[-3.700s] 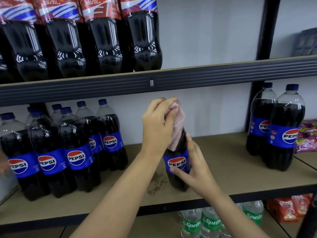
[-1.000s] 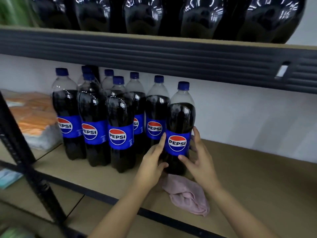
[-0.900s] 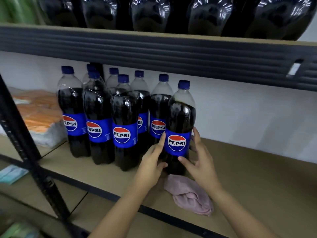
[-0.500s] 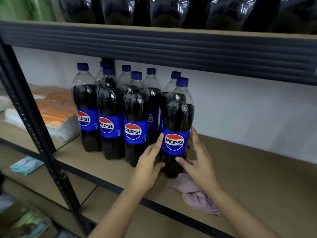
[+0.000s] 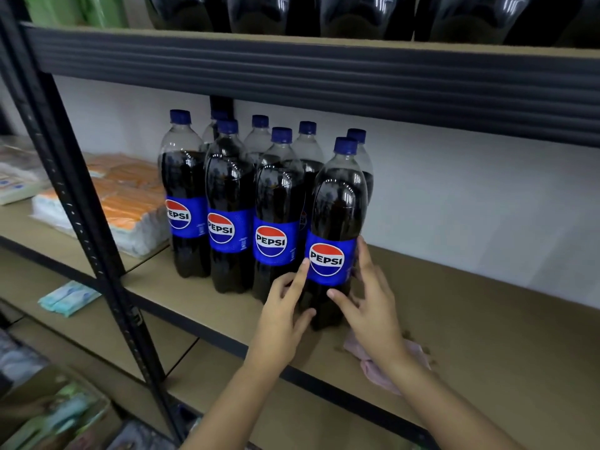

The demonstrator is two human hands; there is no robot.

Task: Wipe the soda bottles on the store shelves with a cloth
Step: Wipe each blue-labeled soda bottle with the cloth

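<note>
The tall clear plastic Pepsi bottle with dark cola, blue label and blue cap [image 5: 337, 222] is standing upright at the right end of the front row on the tan fibreboard shelf [image 5: 487, 319], its long axis vertical. The left hand [image 5: 282, 311] is touching its lower left side with near-straight fingers; the right hand [image 5: 370, 306] is cupping its lower right side, fingers spread and only loosely bent (neither hand is closing fully round it). The crumpled pink cloth [image 5: 378, 371] is lying on the shelf just in front of the bottle, directly beneath the right wrist, so the right hand is the nearer one for picking it up. The wrist is hiding most of the cloth. The rear bottles [image 5: 306, 147] are largely concealed, and the upper-shelf bottles [image 5: 357, 14] are cut off at the frame edge.
</note>
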